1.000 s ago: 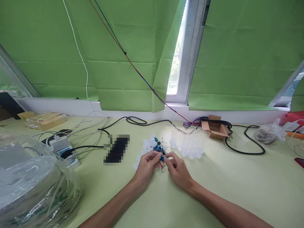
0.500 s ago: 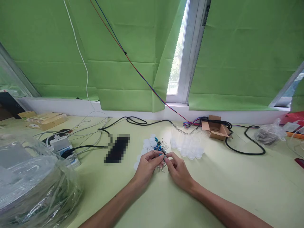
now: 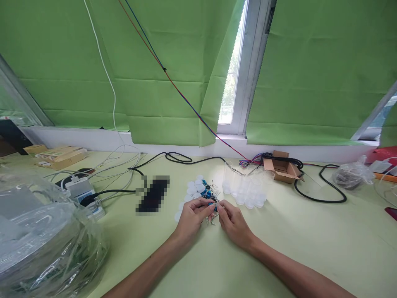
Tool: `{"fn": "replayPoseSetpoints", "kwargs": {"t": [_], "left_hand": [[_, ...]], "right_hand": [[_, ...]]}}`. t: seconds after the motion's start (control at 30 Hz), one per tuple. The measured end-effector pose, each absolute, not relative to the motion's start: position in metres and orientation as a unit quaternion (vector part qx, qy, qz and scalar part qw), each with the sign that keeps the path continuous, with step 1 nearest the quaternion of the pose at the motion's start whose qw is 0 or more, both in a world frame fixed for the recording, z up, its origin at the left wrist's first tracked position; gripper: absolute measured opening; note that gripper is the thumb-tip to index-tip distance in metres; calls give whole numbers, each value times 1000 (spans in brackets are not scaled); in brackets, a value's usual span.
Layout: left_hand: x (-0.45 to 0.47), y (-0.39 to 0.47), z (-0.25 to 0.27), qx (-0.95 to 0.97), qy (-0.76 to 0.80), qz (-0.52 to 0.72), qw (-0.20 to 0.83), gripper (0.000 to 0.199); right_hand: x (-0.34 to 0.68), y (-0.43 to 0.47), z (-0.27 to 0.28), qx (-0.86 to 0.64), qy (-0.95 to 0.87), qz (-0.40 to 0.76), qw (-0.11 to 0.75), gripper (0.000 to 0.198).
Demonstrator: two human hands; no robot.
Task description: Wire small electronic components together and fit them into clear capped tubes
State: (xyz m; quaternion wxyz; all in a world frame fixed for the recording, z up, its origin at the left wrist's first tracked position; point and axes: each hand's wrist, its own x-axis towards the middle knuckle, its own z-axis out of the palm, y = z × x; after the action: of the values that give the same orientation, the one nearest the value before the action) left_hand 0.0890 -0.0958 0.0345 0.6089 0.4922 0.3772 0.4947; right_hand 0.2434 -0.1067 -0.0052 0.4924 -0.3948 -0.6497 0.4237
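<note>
My left hand [image 3: 192, 216] is closed in a pinch on a small blue part [image 3: 211, 203], mostly hidden by the fingers. From the other side, the fingertips of my right hand [image 3: 233, 220] are pinched together at the same part; whatever they grip is too small to make out. Just beyond and beneath the hands lies a heap of blue pieces with thin metal legs [image 3: 204, 188]. White round caps [image 3: 191, 190] are spread along the heap's left side. Several clear tubes [image 3: 245, 192] lie grouped to the right of it.
A dark pixelated patch [image 3: 153, 195] covers something left of the hands. Further left are a power strip [image 3: 81, 191] with cables and a large plastic-wrapped reel [image 3: 46, 244]. An open cardboard box [image 3: 283, 170] and black cable [image 3: 344, 194] sit at the back right.
The right fingertips have shifted slightly to the right and up at the blue part. My left hand stays nearly still, and the things on the table have not moved.
</note>
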Motion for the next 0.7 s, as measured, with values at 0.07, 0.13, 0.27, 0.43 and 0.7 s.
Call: {"fn": "replayPoseSetpoints", "kwargs": {"t": [0.07,0.13,0.27,0.43,0.7], "left_hand": [[88,-96,35,495,377,493,608,27],[88,-96,35,497,378,492,607,26],[89,-96,33,500,382,494,600,24],[87,-93,36,514,399,493,578,24],[78,-87,44,594,444,469,479,33]], "right_hand": [[244,-107,-6,-394,-649,425,492,31],[243,-107,-6,-395,-648,426,492,31],[243,-107,-5,-402,-651,414,493,32],[241,-106,-2,-438,-652,365,500,37],[245,-103,-5,-497,-626,281,531,33]]}}
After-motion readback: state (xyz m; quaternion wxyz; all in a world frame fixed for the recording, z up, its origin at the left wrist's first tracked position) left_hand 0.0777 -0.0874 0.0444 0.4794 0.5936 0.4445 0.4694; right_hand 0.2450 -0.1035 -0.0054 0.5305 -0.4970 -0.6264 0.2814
